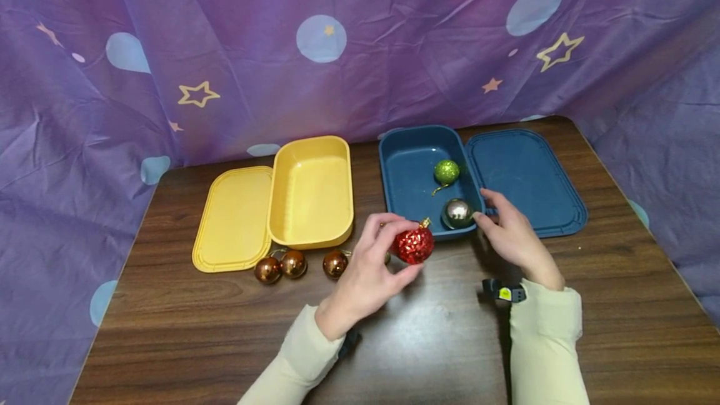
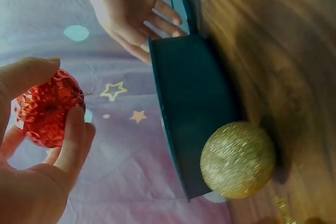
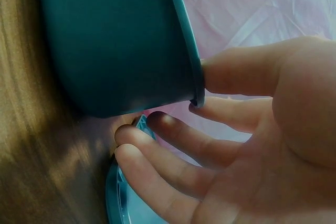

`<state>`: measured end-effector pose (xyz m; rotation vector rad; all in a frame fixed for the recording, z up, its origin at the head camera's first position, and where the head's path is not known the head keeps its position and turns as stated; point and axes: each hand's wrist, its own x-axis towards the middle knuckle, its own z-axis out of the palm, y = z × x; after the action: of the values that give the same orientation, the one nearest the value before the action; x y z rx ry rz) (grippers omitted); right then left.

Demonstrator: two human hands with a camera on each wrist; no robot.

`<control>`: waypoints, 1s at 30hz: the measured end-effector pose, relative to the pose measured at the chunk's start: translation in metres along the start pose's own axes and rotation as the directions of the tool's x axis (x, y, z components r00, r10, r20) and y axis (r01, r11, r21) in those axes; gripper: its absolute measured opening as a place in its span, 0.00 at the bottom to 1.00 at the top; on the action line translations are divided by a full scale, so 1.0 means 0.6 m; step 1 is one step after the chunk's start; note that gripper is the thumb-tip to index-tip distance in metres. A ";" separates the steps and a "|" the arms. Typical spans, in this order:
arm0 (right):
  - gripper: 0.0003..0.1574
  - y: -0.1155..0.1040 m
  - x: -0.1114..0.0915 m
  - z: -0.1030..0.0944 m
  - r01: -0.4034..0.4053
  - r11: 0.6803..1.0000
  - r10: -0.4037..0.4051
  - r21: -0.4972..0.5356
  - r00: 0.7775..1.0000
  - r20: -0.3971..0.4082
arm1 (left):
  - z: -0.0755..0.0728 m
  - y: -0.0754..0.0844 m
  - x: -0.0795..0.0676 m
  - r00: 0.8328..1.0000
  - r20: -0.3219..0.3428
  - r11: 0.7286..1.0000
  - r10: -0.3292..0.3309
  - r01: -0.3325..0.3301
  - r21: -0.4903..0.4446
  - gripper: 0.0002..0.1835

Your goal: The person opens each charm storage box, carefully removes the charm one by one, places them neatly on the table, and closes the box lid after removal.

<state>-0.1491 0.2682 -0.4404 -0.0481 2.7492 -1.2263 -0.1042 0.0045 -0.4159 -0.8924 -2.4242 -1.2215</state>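
Observation:
My left hand (image 1: pixel 368 267) pinches a red glittery bauble (image 1: pixel 415 245) between thumb and fingers, raised before the blue container's front edge. In the left wrist view the same red bauble (image 2: pixel 48 109) shows clear of the table. At the right side of the blue container (image 1: pixel 407 191), my right hand (image 1: pixel 514 233) touches the rim near the front corner with thumb and forefinger; its other fingers are spread loosely outside the wall. Inside that container lie a green glittery bauble (image 1: pixel 447 172) and a shiny silver bauble (image 1: pixel 457 213). A gold glittery bauble (image 2: pixel 238 160), mostly hidden in the head view, sits by the container's outer wall.
A yellow container (image 1: pixel 312 239) stands to the left, its yellow lid (image 1: pixel 233 220) beside it. Several brown shiny baubles (image 1: pixel 268 270) lie along its front. The blue lid (image 1: pixel 523 174) is at the right. A purple starry cloth (image 1: pixel 360 92) hangs behind the wooden table (image 1: pixel 169 311).

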 end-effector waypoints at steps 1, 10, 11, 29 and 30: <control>0.35 0.000 0.000 0.000 -0.002 1.000 0.002 -0.001 1.000 0.000 | 0.002 0.000 -0.003 1.000 0.006 1.000 -0.009 0.009 0.002 0.31; 0.35 0.000 0.000 0.001 -0.001 1.000 0.001 0.001 1.000 -0.004 | 0.014 -0.002 -0.020 0.987 0.123 0.983 -0.105 0.122 -0.140 0.35; 0.35 0.000 0.000 0.001 -0.002 1.000 0.002 0.001 1.000 -0.003 | 0.015 -0.002 -0.022 0.984 0.139 0.980 -0.116 0.136 -0.148 0.35; 0.35 0.002 0.001 0.003 0.009 1.000 -0.009 -0.004 1.000 -0.011 | 0.039 -0.008 -0.032 0.966 0.184 0.979 -0.184 0.162 0.125 0.31; 0.35 0.002 0.001 0.003 0.009 1.000 -0.009 -0.004 1.000 -0.012 | 0.041 -0.008 -0.032 0.963 0.190 0.977 -0.192 0.169 0.131 0.31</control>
<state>-0.1493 0.2677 -0.4428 -0.0537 2.7650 -1.2273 -0.0917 0.0146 -0.4434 -0.8124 -2.7593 -1.0839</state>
